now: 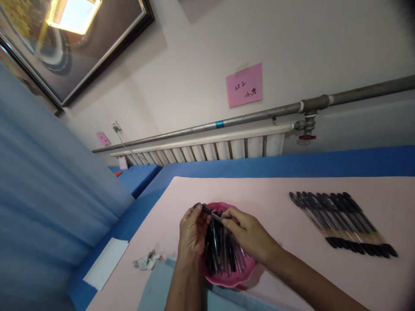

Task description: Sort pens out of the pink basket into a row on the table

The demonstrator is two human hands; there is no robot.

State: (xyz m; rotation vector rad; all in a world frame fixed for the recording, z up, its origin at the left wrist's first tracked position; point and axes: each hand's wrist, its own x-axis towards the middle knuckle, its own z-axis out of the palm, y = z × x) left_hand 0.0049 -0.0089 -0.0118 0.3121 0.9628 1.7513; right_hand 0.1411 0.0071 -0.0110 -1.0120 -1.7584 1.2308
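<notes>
Both my hands hold one dark pen [212, 213] above a pink basket [223, 283] with a wavy rim. My left hand [192, 229] pinches its dark end at the upper left. Thumb and fingers of my right hand [244, 229] grip the other end, which they partly hide. Inside the basket lie several black and clear pen parts [223, 255], too crowded to tell apart. To the right, a row of several pens [340, 224] with black ends lies side by side, slanted, on the pink sheet [266, 194].
Left of the basket are a crumpled tissue [147, 260] and a white paper sheet [106, 263]. A light blue cloth [157, 285] lies at the near edge. Behind the blue table edge [356, 162] run a radiator [223, 149] and a pipe [266, 114]. A blue curtain [48, 194] hangs left.
</notes>
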